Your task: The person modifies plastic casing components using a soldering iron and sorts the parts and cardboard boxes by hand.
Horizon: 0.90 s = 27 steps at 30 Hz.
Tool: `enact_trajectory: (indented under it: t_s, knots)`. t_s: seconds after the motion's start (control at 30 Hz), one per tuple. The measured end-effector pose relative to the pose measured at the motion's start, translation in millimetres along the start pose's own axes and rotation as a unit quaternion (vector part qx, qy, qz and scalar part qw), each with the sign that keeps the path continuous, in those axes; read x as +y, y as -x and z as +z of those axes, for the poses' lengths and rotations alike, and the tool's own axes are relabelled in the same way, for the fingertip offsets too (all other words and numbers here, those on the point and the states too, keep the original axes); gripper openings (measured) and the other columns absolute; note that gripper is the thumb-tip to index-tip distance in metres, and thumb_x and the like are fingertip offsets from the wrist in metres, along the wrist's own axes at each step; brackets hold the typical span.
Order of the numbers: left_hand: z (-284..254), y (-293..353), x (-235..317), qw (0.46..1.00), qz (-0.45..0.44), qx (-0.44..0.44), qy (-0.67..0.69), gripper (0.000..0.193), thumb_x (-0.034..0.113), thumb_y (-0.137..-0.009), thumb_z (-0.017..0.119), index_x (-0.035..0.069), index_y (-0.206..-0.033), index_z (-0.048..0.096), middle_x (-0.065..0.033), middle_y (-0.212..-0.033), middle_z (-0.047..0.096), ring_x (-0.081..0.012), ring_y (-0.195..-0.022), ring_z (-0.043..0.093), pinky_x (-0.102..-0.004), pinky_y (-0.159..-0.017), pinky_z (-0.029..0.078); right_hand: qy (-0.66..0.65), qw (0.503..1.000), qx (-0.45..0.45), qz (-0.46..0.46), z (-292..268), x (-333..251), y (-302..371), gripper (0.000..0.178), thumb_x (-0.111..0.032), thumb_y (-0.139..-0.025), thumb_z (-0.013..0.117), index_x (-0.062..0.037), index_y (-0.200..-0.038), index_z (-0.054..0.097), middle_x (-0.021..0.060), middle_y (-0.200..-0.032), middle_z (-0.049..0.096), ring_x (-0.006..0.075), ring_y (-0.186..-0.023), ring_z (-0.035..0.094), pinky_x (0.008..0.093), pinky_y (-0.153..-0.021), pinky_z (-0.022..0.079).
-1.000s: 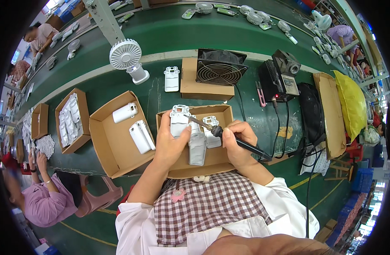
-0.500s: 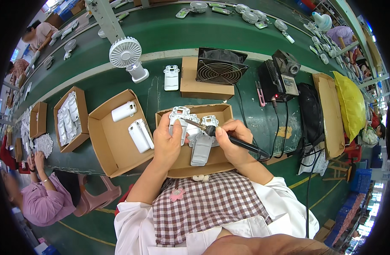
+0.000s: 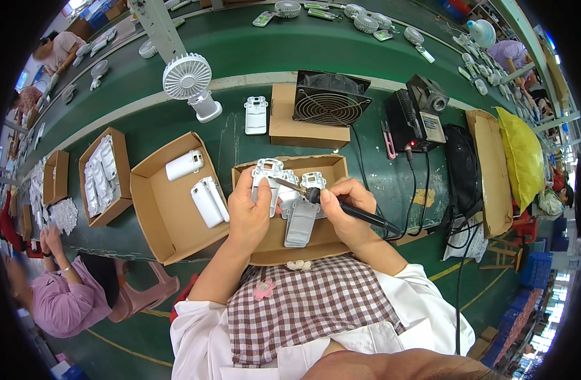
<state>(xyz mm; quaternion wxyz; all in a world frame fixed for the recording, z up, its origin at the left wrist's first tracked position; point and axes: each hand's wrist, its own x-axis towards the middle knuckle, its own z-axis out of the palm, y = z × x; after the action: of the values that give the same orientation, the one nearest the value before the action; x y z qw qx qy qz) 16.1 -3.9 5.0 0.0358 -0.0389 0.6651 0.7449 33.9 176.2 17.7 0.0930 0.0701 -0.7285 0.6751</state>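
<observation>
My left hand [image 3: 250, 212] is closed around a white plastic housing [image 3: 267, 170], held upright above a cardboard box. In my right hand [image 3: 350, 209] is a soldering iron [image 3: 360, 213] with a black handle, gripped like a pen. Its metal tip reaches left to the housing, at or very near its surface; contact is too small to tell. Below and between my hands, several more white and grey housings [image 3: 301, 223] lie in the open cardboard box [image 3: 335, 246].
Left stands a cardboard box [image 3: 166, 235] with white casings, and beyond it a box of white parts [image 3: 110, 215]. Ahead are a small white fan [image 3: 188, 78], a black cooling fan [image 3: 330, 104] and a soldering station [image 3: 414, 123]. Tweezers [image 3: 388, 140] lie beside it. A co-worker [image 3: 69, 294] sits at left.
My hands, the housing and the iron stay nearly in place. Fans on the conveyor behind have shifted left. The co-worker's hands at left have moved slightly.
</observation>
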Motion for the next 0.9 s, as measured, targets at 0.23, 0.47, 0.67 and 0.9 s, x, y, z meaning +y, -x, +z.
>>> enact_trajectory:
  t_s: [0.23, 0.47, 0.67, 0.9]
  knots:
    - [-1.2, -0.2, -4.2, 1.0, 0.012, 0.002, -0.003, 0.02, 0.01, -0.096, 0.042, 0.0, -0.111, 0.05, -0.0067, -0.084, 0.061, -0.0091, -0.058, 0.057, -0.0216, -0.05, 0.05, -0.012, 1.0, 0.001, -0.003, 0.9, -2.5, -0.7, 0.013, -0.009, -0.084, 0.066, -0.0016, -0.079, 0.056, 0.0015, -0.068, 0.056, 0.004, -0.058, 0.047, 0.0204, -0.051, 0.038]
    - [-0.5, 0.1, -3.1, 0.999, 0.004, -0.001, -0.033, 0.021, 0.007, -0.094, 0.043, -0.002, -0.111, 0.052, -0.0061, -0.078, 0.061, -0.0084, -0.057, 0.056, -0.0231, -0.048, 0.049, -0.036, 0.999, 0.016, -0.006, 0.3, 0.9, -0.4, 0.014, -0.009, -0.085, 0.066, -0.0017, -0.081, 0.055, 0.002, -0.069, 0.056, 0.0042, -0.059, 0.049, 0.0204, -0.051, 0.039]
    - [-2.1, 0.6, -6.8, 0.999, 0.012, -0.016, -0.049, 0.02, 0.009, -0.095, 0.042, 0.0, -0.111, 0.051, -0.0065, -0.085, 0.062, -0.0085, -0.059, 0.058, -0.021, -0.048, 0.05, -0.022, 1.0, 0.009, -0.008, 1.0, 3.1, -0.7, 0.014, -0.008, -0.085, 0.065, -0.0019, -0.079, 0.053, 0.002, -0.068, 0.055, 0.0041, -0.056, 0.047, 0.0196, -0.049, 0.037]
    - [0.2, 1.3, -5.2, 0.999, 0.006, -0.013, -0.043, 0.021, 0.009, -0.095, 0.042, 0.0, -0.112, 0.051, -0.0065, -0.085, 0.062, -0.0082, -0.057, 0.057, -0.0208, -0.049, 0.049, -0.015, 1.0, 0.005, -0.021, 1.3, 1.9, -1.3, 0.015, -0.006, -0.085, 0.063, -0.0018, -0.079, 0.051, 0.0028, -0.068, 0.054, 0.0043, -0.053, 0.045, 0.0191, -0.047, 0.035]
